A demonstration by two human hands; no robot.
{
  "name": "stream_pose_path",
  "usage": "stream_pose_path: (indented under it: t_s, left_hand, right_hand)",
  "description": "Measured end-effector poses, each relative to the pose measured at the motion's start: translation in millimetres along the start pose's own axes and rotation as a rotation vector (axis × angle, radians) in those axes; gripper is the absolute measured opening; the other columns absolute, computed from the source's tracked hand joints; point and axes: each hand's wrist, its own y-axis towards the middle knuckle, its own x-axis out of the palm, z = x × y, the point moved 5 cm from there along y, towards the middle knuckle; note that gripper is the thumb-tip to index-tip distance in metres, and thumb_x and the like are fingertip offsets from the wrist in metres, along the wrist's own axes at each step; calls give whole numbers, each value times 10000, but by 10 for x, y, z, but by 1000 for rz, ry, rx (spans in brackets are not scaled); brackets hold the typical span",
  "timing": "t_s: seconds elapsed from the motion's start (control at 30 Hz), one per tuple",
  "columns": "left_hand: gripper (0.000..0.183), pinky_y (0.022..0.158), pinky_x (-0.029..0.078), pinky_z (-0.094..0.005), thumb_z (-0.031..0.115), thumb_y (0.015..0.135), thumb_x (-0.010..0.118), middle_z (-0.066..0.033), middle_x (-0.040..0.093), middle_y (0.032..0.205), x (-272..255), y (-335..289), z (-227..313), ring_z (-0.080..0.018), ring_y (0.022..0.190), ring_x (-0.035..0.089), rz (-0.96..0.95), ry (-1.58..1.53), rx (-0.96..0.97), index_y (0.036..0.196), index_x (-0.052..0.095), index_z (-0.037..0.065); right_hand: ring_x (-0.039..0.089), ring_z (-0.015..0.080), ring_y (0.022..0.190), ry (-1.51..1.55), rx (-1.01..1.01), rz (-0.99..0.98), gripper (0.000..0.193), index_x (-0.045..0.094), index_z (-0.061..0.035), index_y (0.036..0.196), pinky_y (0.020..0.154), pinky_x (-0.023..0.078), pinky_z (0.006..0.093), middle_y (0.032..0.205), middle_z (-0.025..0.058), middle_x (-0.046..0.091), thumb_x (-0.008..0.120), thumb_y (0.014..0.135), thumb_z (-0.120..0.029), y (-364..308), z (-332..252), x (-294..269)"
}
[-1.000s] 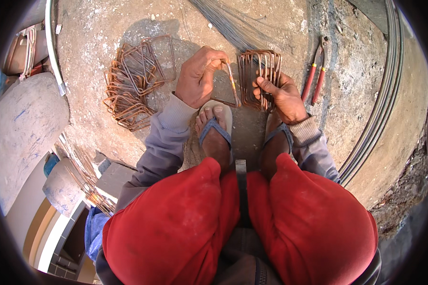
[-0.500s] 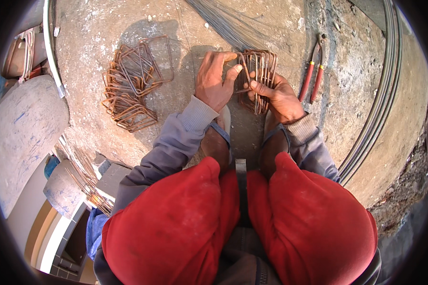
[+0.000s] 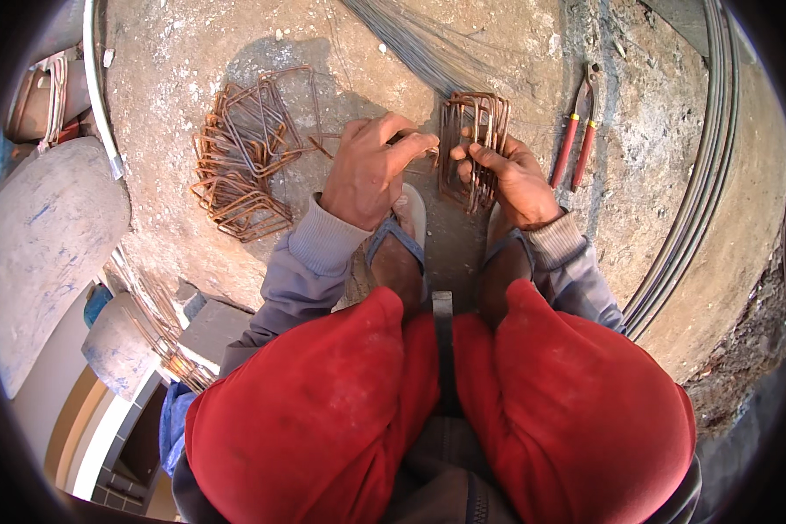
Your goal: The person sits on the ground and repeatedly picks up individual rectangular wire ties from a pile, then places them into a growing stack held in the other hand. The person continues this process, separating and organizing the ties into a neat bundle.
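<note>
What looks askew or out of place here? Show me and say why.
The pile of bent metal frames on the ground at left looks askew: they overlap at mixed angles, one frame jutting out at its upper right, whereas the bundle in the right hand is lined up fairly evenly.

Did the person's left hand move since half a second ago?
Yes. Judged against the red-handled pliers on the ground, the left hand has shifted left and a little toward the person's knees.
</note>
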Motion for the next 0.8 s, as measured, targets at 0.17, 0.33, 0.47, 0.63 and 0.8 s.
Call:
stream_pose_path:
  t_s: [0.17, 0.33, 0.47, 0.63, 0.8]
  left_hand:
    - [296, 1042, 345, -544, 46, 756, 601, -1, 601, 1028, 177, 36, 57, -195, 1001, 599, -24, 94, 218, 964, 712, 225]
    - [300, 1016, 378, -522, 107, 749, 633, 18, 588, 1059, 346, -14, 139, -205, 1024, 569, -18, 112, 347, 993, 721, 258]
    - [316, 909, 483, -433, 112, 755, 649, -11, 569, 1113, 471, -126, 194, -239, 1018, 567, -77, -28, 430, 1037, 722, 238]
    - [311, 795, 540, -360, 55, 749, 705, -80, 548, 1146, 661, -277, 226, -248, 995, 585, -75, -261, 460, 1046, 715, 150]
    - [295, 825, 563, -328, -29, 760, 738, -114, 476, 1246, 683, -362, 190, -200, 1002, 601, 115, -746, -30, 1039, 657, 26]
  right_hand:
    - [638, 110, 790, -93, -60, -35, 207, 607, 6, 1130, 698, 526, 251, 939, 74, 690, 588, 962, -114, -2, 7, 29]
    - [628, 103, 823, -227, -116, -17, 197, 633, 1, 1105, 716, 518, 258, 962, 61, 689, 595, 964, -131, 12, -26, 44]
    - [636, 111, 833, -208, -92, -29, 187, 637, 1, 1086, 726, 527, 267, 965, 69, 692, 591, 967, -136, 2, -13, 20]
    - [659, 152, 862, -116, -13, -52, 210, 602, -8, 1140, 774, 546, 280, 996, 83, 693, 601, 951, -101, 17, 37, 37]
    - [667, 151, 793, -75, -80, -42, 187, 591, 14, 1103, 711, 564, 284, 970, 101, 701, 604, 947, -87, 34, 56, 51]
